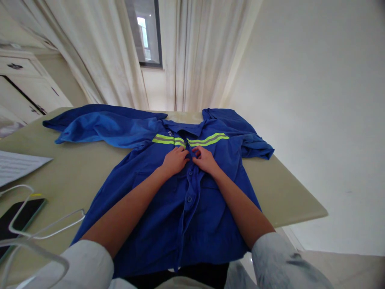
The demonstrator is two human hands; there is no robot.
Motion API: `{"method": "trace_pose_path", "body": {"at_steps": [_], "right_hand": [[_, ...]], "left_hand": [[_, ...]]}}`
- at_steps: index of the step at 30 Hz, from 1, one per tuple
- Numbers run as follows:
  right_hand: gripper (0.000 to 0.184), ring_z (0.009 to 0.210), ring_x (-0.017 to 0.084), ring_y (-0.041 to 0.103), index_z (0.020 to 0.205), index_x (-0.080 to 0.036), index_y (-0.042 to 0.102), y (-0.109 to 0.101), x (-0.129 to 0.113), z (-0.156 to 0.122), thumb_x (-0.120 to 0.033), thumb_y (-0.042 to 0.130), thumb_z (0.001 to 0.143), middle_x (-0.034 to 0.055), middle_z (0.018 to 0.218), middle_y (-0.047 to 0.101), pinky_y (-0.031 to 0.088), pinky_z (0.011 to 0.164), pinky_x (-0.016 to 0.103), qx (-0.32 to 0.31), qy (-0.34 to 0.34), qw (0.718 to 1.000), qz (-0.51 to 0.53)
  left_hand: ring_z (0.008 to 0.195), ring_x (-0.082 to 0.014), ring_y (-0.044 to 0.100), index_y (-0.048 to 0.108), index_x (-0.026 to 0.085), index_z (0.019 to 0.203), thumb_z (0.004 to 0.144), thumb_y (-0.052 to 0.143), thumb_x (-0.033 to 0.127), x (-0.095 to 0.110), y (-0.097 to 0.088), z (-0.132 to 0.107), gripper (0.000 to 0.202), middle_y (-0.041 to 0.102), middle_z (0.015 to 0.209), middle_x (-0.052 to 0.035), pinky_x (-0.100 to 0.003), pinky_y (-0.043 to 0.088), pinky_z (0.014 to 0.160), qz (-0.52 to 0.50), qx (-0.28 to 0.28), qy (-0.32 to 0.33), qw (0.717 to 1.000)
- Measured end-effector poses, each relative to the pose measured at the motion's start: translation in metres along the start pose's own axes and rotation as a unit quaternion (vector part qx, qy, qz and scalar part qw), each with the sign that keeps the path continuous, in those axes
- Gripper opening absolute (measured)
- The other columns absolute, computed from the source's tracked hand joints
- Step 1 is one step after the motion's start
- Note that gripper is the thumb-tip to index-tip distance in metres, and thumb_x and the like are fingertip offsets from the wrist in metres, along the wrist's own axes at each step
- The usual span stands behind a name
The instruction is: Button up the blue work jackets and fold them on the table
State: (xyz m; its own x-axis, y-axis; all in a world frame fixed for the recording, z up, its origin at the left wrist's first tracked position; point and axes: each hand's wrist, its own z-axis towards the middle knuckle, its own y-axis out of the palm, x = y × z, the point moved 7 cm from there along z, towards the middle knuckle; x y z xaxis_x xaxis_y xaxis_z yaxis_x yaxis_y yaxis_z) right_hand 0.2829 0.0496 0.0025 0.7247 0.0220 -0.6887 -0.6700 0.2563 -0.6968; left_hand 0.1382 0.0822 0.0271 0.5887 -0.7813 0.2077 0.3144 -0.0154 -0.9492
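Observation:
A blue work jacket with yellow-green and grey reflective stripes across the chest lies front up, its collar away from me and its sleeves out to both sides. Buttons show down its middle front edge. My left hand pinches the front edge just below the stripe. Close beside it, my right hand grips the opposite front edge with bent fingers. Between the two hands the jacket's front parts slightly at the chest. Whatever button lies under my fingertips is hidden.
The jacket covers much of a pale green table. Printed paper, a dark phone and a white cable lie at the left. Beyond stand curtains and a cabinet; a white wall rises at the right.

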Motion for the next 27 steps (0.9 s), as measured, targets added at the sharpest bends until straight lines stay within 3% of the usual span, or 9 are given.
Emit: {"method": "trace_pose_path", "body": {"at_steps": [5, 10, 15, 19, 21, 27], "right_hand": [[0.020, 0.088, 0.019, 0.062, 0.095, -0.019, 0.069, -0.004, -0.005, -0.004, -0.023, 0.078, 0.078, 0.0034, 0.096, 0.066, 0.049, 0.081, 0.030, 0.007, 0.003, 0.995, -0.103], [0.018, 0.087, 0.020, 0.065, 0.095, -0.020, 0.073, 0.001, -0.004, -0.005, -0.033, 0.079, 0.083, 0.0048, 0.095, 0.070, 0.049, 0.077, 0.031, -0.015, 0.050, 0.992, -0.115], [0.008, 0.077, 0.018, 0.065, 0.090, -0.020, 0.075, 0.000, 0.000, -0.002, -0.024, 0.075, 0.082, 0.0021, 0.083, 0.072, 0.047, 0.071, 0.028, -0.006, 0.047, 0.998, -0.044], [0.011, 0.068, 0.014, 0.062, 0.091, -0.018, 0.072, -0.007, -0.006, 0.002, -0.025, 0.069, 0.084, 0.0004, 0.079, 0.072, 0.047, 0.065, 0.025, 0.045, -0.018, 0.993, 0.105], [0.014, 0.068, 0.014, 0.062, 0.092, -0.017, 0.073, -0.005, -0.009, 0.003, -0.027, 0.069, 0.083, 0.0013, 0.081, 0.073, 0.048, 0.065, 0.025, 0.043, -0.039, 0.986, 0.154], [0.021, 0.065, 0.013, 0.061, 0.097, -0.016, 0.078, 0.010, -0.007, 0.003, -0.023, 0.068, 0.080, 0.0023, 0.081, 0.075, 0.047, 0.063, 0.024, 0.013, -0.017, 0.989, 0.146]], "left_hand": [[0.108, -0.0259, 0.067, 0.068, 0.022, 0.124, 0.104, 0.055, 0.033, -0.024, 0.015, -0.007, 0.026, 0.075, 0.116, -0.0081, -0.038, 0.053, 0.097, -0.105, 0.085, -0.024, 0.990], [0.102, -0.0245, 0.069, 0.076, 0.022, 0.111, 0.105, 0.052, 0.032, -0.026, 0.014, -0.005, 0.026, 0.075, 0.108, -0.0080, -0.037, 0.053, 0.094, -0.149, 0.076, 0.018, 0.986], [0.088, -0.0202, 0.068, 0.077, 0.022, 0.118, 0.095, 0.066, 0.027, -0.033, 0.019, -0.001, 0.025, 0.073, 0.101, -0.0061, -0.033, 0.055, 0.086, -0.223, 0.031, 0.029, 0.974], [0.109, -0.0234, 0.066, 0.079, 0.023, 0.114, 0.098, 0.059, 0.024, -0.026, 0.015, -0.003, 0.026, 0.070, 0.115, -0.0089, -0.037, 0.054, 0.100, -0.217, 0.071, 0.067, 0.971], [0.108, -0.0231, 0.066, 0.080, 0.022, 0.110, 0.098, 0.056, 0.024, -0.024, 0.015, -0.003, 0.027, 0.070, 0.114, -0.0091, -0.037, 0.054, 0.099, -0.219, 0.075, 0.072, 0.970], [0.091, -0.0221, 0.074, 0.079, 0.019, 0.107, 0.089, 0.067, 0.023, -0.041, 0.020, 0.002, 0.022, 0.079, 0.103, -0.0074, -0.035, 0.059, 0.087, -0.311, 0.044, -0.033, 0.949]]}}
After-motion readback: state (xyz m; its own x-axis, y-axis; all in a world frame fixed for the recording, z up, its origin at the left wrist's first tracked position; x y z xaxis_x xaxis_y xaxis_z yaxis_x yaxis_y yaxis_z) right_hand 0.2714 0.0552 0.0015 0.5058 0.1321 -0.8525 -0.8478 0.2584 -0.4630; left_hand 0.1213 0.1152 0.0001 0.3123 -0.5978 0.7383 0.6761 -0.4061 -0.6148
